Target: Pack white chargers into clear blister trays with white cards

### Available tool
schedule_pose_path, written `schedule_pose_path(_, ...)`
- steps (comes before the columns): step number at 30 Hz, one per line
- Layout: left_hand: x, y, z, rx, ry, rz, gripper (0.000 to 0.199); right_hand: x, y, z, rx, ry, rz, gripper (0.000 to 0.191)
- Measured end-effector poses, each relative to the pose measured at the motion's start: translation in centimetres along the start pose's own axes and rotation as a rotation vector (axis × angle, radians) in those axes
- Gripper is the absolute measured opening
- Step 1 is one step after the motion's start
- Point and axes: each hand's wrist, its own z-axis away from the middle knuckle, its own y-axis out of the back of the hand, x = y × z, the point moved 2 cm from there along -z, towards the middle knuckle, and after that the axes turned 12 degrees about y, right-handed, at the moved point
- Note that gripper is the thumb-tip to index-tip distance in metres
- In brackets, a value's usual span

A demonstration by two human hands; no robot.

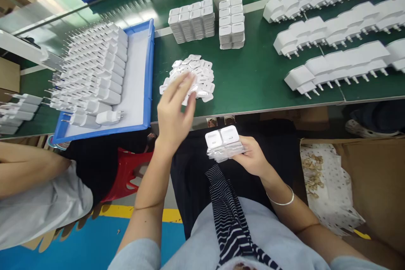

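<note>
My left hand (173,114) reaches over a loose heap of small white plastic cover plates (204,76). Its fingers are stretched out, the thumb stands apart, and no piece shows between them. Whether the fingertips touch the heap I cannot tell. Above my lap, my right hand (253,156) is closed around the right end of a stack of white cover plates (221,136). Two plates lie side by side on top, each with a small slot. Crinkled clear film sticks out below them.
Neat stacks of white plates (191,23) stand behind the heap on the green bench (253,80). Left is a blue-rimmed tray (148,80) of white plug adapters (95,71). Rows of adapters (344,65) lie right. A cardboard box (373,185) is beside me; a person's arm (28,168) is at left.
</note>
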Motion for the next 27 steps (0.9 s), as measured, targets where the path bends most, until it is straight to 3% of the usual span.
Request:
schedule_pose_path(2,2.3,1.1,1.7,-0.161,-0.1,0.112,0.021,0.1,0.1,0.0,0.025,0.015,0.034,0.009)
schedule_pose_path(4,3.7,1.8,3.1,-0.363,-0.11,0.199,0.02,0.0,0.2,0.0,0.043,0.037,0.063,0.009)
schedule_pose_path(7,4.2,2.0,4.2,-0.588,0.045,0.296,0.025,-0.2,0.3,0.0,0.04,0.096,0.092,0.014)
schedule_pose_path(11,3.5,1.5,4.7,-0.691,0.297,0.451,0.023,-0.5,0.3,-0.1,0.004,0.17,0.095,0.019)
schedule_pose_path(15,3.4,1.1,5.1,-0.691,0.39,0.534,0.02,-0.7,0.4,0.0,-0.006,0.204,0.119,0.016)
schedule_pose_path(20,3.6,0.5,5.5,-0.633,0.376,0.512,0.015,-0.9,0.4,0.1,0.015,0.223,0.125,0.018)
schedule_pose_path(23,3.2,0.1,5.1,-0.508,0.38,0.436,0.024,-0.9,0.2,0.0,0.001,0.24,0.114,0.016)
schedule_pose_path(27,1.9,0.5,2.8,-0.227,0.312,0.257,0.03,-0.8,0.2,0.1,0.049,0.217,0.139,0.012)
